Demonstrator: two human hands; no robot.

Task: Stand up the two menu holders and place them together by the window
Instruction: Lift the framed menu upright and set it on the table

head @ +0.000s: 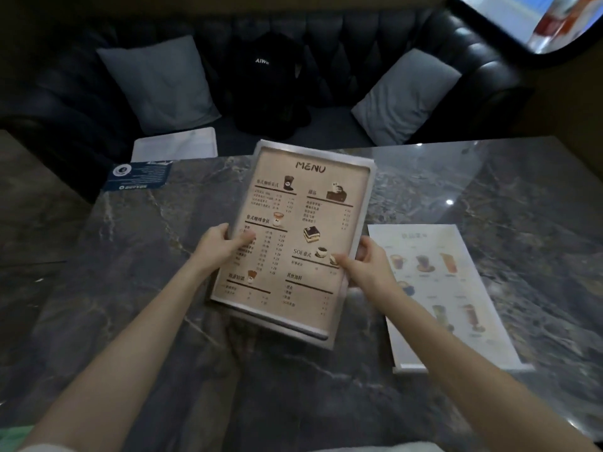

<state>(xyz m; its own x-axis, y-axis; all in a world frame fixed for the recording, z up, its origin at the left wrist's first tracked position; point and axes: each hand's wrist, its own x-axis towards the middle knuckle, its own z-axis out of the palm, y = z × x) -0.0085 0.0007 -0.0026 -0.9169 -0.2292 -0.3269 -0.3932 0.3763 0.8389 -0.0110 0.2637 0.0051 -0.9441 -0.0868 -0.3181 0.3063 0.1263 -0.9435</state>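
A clear acrylic menu holder with a beige "MENU" sheet (303,207) is tilted up off the dark marble table (163,256). My left hand (218,246) grips its left edge, thumb on the front. My right hand (362,262) grips its right edge. The holder's base (287,324) is nearest me, close to the tabletop. A second menu holder with a white drinks sheet (447,288) lies flat on the table to the right, untouched. The window (538,17) shows at the top right corner.
A black leather sofa (359,44) runs behind the table with two grey cushions (160,83) and a black bag (270,86). A white sheet (176,145) and a dark blue card (137,176) sit at the table's far left edge.
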